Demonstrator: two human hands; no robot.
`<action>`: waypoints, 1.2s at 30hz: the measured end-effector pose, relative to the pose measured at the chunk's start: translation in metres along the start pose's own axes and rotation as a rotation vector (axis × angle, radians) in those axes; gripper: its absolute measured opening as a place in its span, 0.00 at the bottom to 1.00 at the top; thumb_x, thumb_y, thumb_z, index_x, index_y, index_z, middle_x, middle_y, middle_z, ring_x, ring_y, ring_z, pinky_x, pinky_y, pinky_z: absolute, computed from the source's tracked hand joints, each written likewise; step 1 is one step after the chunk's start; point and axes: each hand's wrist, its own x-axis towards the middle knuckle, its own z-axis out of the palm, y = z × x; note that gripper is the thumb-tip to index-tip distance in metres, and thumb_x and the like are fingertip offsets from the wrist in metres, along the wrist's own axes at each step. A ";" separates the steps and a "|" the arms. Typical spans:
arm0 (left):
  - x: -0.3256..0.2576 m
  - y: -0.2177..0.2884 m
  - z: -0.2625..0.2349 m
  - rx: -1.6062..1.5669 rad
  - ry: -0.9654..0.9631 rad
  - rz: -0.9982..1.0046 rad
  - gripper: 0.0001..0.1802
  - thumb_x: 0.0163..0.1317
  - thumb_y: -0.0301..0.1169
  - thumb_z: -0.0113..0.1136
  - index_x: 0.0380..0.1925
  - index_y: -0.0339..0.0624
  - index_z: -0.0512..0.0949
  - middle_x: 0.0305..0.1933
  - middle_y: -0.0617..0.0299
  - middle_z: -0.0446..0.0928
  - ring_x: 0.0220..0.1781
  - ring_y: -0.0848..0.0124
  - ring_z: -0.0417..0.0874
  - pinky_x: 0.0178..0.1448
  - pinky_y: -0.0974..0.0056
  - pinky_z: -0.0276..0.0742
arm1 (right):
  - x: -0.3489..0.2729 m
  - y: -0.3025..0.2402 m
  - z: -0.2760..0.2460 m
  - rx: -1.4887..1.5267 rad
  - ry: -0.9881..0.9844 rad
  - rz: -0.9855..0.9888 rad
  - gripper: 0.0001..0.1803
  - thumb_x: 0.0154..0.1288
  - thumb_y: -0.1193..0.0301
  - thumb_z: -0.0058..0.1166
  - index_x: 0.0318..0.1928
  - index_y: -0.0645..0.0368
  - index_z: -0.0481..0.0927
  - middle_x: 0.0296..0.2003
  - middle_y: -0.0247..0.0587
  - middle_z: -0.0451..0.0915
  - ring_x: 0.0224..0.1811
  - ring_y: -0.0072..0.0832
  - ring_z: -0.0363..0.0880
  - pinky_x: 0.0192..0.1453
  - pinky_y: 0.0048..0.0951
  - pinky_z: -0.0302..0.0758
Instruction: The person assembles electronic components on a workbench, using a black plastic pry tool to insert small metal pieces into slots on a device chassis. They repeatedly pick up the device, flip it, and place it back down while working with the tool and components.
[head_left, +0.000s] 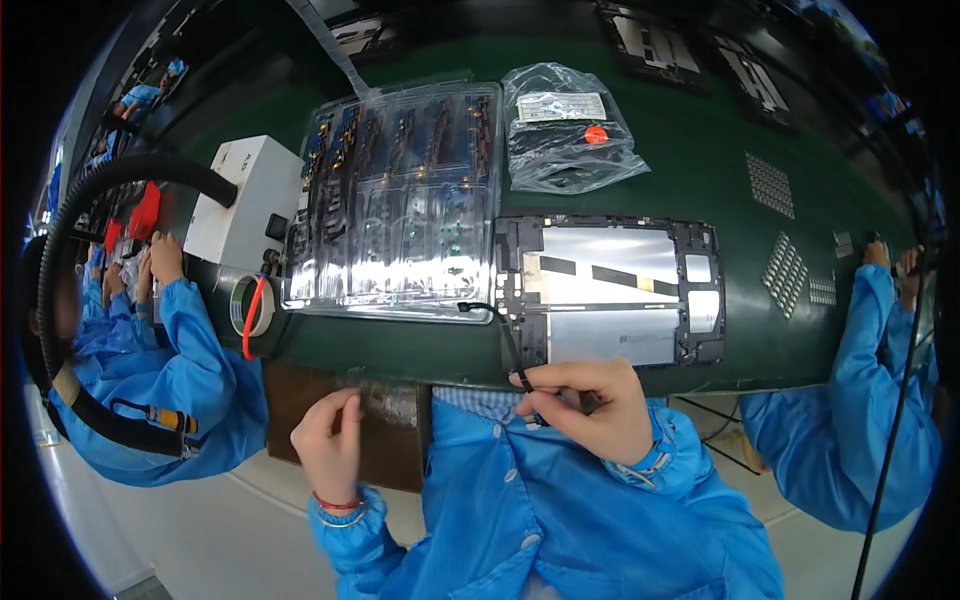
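My right hand [595, 408] pinches a thin black flex cable [508, 342] between thumb and fingers at the bench's front edge. The cable reaches up and bends left, its small end lying over the corner of the clear tray. Just right of it lies a tablet-like device frame [712, 345], black-edged with silver metal plates and dark tape strips. My left hand [328, 440] hangs below the bench edge, away from the parts, thumb and fingertips pressed together; whether anything small is between them cannot be made out.
A clear plastic tray [400, 305] of circuit boards stands behind the cable. Around it are a clear bag [575, 170], a white box [235, 225] with a black hose [110, 175], and a tape roll [240, 305]. Sheets of small pads [785, 275] lie right. Co-workers in blue [170, 390] sit both sides.
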 end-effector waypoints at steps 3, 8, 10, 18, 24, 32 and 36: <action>0.016 0.066 0.027 -0.457 -0.024 0.149 0.15 0.53 0.20 0.60 0.43 0.32 0.77 0.39 0.52 0.80 0.36 0.67 0.83 0.33 0.71 0.78 | -0.003 0.003 0.000 0.044 0.031 -0.007 0.13 0.53 0.82 0.57 0.42 0.65 0.79 0.30 0.46 0.82 0.30 0.23 0.82 0.30 0.19 0.75; 0.040 0.119 0.055 -0.480 -0.019 0.427 0.15 0.47 0.17 0.64 0.38 0.33 0.79 0.35 0.52 0.81 0.36 0.64 0.84 0.34 0.69 0.79 | -0.014 0.010 -0.002 0.013 0.071 -0.041 0.14 0.53 0.80 0.58 0.42 0.62 0.80 0.30 0.40 0.83 0.18 0.12 0.70 0.20 0.15 0.62; 0.043 0.119 0.057 -0.358 0.009 0.582 0.13 0.47 0.17 0.64 0.36 0.33 0.79 0.33 0.52 0.81 0.35 0.63 0.84 0.34 0.68 0.80 | -0.020 0.008 -0.006 0.020 0.070 -0.006 0.15 0.52 0.80 0.59 0.44 0.60 0.80 0.32 0.38 0.83 0.16 0.10 0.65 0.18 0.15 0.57; 0.040 0.140 0.075 -0.424 -0.036 0.736 0.13 0.47 0.16 0.62 0.36 0.32 0.79 0.36 0.50 0.81 0.36 0.61 0.84 0.39 0.67 0.80 | 0.005 -0.010 -0.012 -0.134 0.374 -0.365 0.16 0.47 0.81 0.63 0.40 0.62 0.80 0.33 0.42 0.80 0.36 0.30 0.79 0.36 0.22 0.73; 0.036 0.141 0.083 -0.486 0.071 0.679 0.15 0.45 0.15 0.61 0.37 0.32 0.78 0.36 0.50 0.81 0.38 0.60 0.84 0.41 0.66 0.79 | 0.007 -0.011 -0.005 -0.184 0.432 -0.394 0.11 0.46 0.82 0.63 0.34 0.63 0.81 0.30 0.43 0.79 0.33 0.31 0.79 0.34 0.25 0.75; 0.036 0.133 0.091 -0.595 0.118 0.612 0.11 0.44 0.15 0.62 0.31 0.32 0.77 0.35 0.50 0.81 0.36 0.61 0.84 0.41 0.66 0.79 | 0.008 -0.002 0.003 -0.288 0.488 -0.548 0.14 0.44 0.83 0.63 0.36 0.62 0.81 0.32 0.43 0.78 0.33 0.31 0.79 0.34 0.25 0.75; 0.036 0.134 0.089 -0.617 0.094 0.576 0.10 0.44 0.15 0.61 0.30 0.32 0.78 0.34 0.50 0.81 0.35 0.62 0.84 0.39 0.67 0.79 | 0.008 -0.002 0.003 -0.306 0.478 -0.558 0.15 0.44 0.83 0.63 0.37 0.62 0.81 0.32 0.43 0.78 0.32 0.31 0.79 0.33 0.25 0.75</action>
